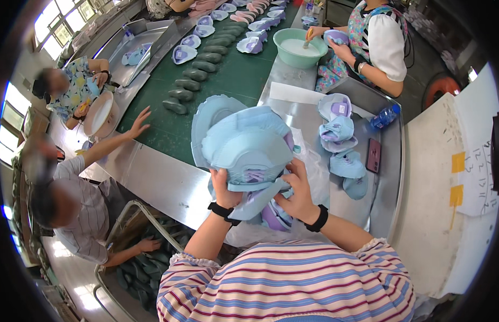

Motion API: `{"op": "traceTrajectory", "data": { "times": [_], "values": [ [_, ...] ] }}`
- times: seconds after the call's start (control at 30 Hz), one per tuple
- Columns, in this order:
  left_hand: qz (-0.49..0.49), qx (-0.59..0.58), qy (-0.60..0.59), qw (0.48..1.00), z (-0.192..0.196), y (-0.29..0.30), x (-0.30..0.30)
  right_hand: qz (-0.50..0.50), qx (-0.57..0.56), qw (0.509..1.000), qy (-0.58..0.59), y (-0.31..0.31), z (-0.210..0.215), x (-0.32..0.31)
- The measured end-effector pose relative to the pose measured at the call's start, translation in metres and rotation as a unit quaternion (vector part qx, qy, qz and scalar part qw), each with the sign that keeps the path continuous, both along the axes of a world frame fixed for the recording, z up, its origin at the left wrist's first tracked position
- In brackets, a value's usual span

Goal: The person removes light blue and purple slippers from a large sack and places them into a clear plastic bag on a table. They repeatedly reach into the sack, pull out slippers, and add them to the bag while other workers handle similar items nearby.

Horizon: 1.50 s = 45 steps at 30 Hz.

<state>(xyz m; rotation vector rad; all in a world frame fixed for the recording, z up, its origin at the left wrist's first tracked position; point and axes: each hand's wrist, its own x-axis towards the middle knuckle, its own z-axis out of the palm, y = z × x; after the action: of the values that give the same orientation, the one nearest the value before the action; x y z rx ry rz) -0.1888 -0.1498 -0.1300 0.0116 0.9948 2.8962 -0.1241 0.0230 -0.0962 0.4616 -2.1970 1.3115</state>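
In front of my chest I hold light blue shoe uppers [244, 145], several overlapping, with purple inside and purple lacing at the front. My left hand [226, 190] is wrapped round their near left edge, thumb on top. My right hand [298, 194] pinches the near right edge, where a light blue flap [258, 199] hangs toward me. Beneath my hands lie more purple and blue uppers [275, 217] on clear plastic, partly hidden by the held pieces.
More uppers [343, 134] lie in a line at right, beside a phone [373, 155] and blue bottle [385, 117]. Dark green shoe lasts [191, 85] stand in rows on the green belt [153, 121]. Co-workers sit left and far right, near a green basin [287, 48].
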Motion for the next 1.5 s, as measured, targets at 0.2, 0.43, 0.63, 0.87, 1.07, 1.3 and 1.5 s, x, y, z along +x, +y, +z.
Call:
{"op": "traceTrajectory", "data": {
  "times": [0.2, 0.43, 0.63, 0.87, 1.07, 1.3, 1.5],
  "values": [
    [-0.04, -0.064, 0.004, 0.997, -0.053, -0.034, -0.011, 0.006, -0.05, 0.999, -0.002, -0.003, -0.014, 0.006],
    [-0.046, -0.064, -0.014, 0.997, -0.012, -0.027, -0.009, 0.128, -0.198, 0.951, -0.199, 0.009, 0.019, 0.004],
    [-0.168, -0.011, 0.019, 0.986, 0.007, -0.029, -0.029, 0.137, -0.169, 0.963, -0.161, 0.067, 0.005, -0.023],
    [-0.181, 0.103, -0.034, 0.978, 0.054, 0.008, -0.048, 0.177, -0.512, 0.786, -0.298, 0.095, -0.043, -0.018],
    [-0.201, 0.061, -0.048, 0.977, 0.051, 0.003, -0.052, 0.09, -0.547, 0.791, -0.258, 0.147, -0.051, -0.005],
    [-0.154, -0.103, -0.107, 0.977, 0.001, -0.011, -0.082, 0.031, -0.611, 0.716, -0.337, 0.206, -0.023, -0.025],
    [-0.12, -0.17, -0.111, 0.972, 0.013, 0.026, -0.142, -0.007, -0.59, 0.704, -0.396, 0.241, -0.02, -0.052]
  ]
}}
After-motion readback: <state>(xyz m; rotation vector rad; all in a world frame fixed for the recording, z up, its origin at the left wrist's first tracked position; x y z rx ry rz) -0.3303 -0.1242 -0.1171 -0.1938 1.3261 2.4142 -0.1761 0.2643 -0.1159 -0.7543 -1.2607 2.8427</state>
